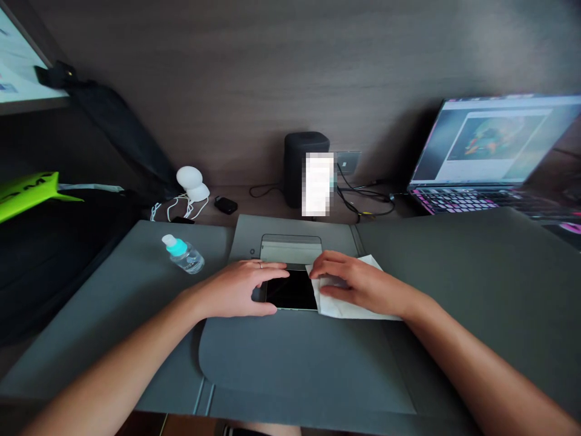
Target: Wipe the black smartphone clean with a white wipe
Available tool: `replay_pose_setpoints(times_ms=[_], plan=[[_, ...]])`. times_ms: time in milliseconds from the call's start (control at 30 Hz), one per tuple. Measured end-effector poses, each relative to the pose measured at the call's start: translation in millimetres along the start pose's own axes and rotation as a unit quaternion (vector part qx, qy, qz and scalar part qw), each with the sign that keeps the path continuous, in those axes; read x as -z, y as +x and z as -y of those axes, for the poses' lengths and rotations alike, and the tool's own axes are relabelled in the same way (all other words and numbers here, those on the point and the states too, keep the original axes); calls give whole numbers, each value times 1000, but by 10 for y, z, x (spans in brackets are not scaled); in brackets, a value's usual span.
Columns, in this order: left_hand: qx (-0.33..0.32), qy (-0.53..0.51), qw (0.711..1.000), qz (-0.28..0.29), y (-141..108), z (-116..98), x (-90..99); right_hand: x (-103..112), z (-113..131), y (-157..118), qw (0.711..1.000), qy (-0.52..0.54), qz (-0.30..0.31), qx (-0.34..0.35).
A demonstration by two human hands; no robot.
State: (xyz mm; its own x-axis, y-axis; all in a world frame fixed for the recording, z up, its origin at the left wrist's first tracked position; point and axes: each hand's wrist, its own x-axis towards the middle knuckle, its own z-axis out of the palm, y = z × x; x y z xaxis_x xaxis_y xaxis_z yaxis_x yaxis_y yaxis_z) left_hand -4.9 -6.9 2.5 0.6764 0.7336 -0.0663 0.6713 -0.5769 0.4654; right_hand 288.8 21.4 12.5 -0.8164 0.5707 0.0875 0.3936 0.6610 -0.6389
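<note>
A smartphone (293, 290) with a dark screen lies flat on the grey mat, its long side running left to right. My left hand (238, 287), with a ring on one finger, holds the phone's left end, thumb at the near edge and fingers along the far edge. On the phone's right end rests a white tissue (349, 306), partly folded and spreading onto the mat. My right hand (358, 278) holds this tissue with bent fingers, its tips at the screen's right part. Just beyond the phone is a flat rectangular pane (290, 249), pale and shiny.
A small clear spray bottle (187, 254) with a turquoise collar lies tilted at left on the grey mat (299, 363). Behind stand a white camera (191, 181), a black speaker (295, 169) and cables. An open laptop (494, 145) is at back right, a black bag (59, 260) at left.
</note>
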Motion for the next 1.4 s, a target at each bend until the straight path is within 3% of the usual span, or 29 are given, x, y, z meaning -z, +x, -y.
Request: replay_pose_setpoints(times_ms=[133,300,467,1100,1400], plan=[[-3,-1,1000,3,0,0,5,65,17,-38,999,-24,-28,-6],[-2,3,1000,-2,-1,-6,15,52,43,-18,998,-27,53,-1],[-8,-2,1000,-5,11,-28,31,36,50,6,997,-2,75,-4],[-6,-2,1000,-1,11,-11,29,9,58,55,995,8,96,3],[-3,-1,1000,2,4,-12,39,-38,62,75,997,13,75,13]])
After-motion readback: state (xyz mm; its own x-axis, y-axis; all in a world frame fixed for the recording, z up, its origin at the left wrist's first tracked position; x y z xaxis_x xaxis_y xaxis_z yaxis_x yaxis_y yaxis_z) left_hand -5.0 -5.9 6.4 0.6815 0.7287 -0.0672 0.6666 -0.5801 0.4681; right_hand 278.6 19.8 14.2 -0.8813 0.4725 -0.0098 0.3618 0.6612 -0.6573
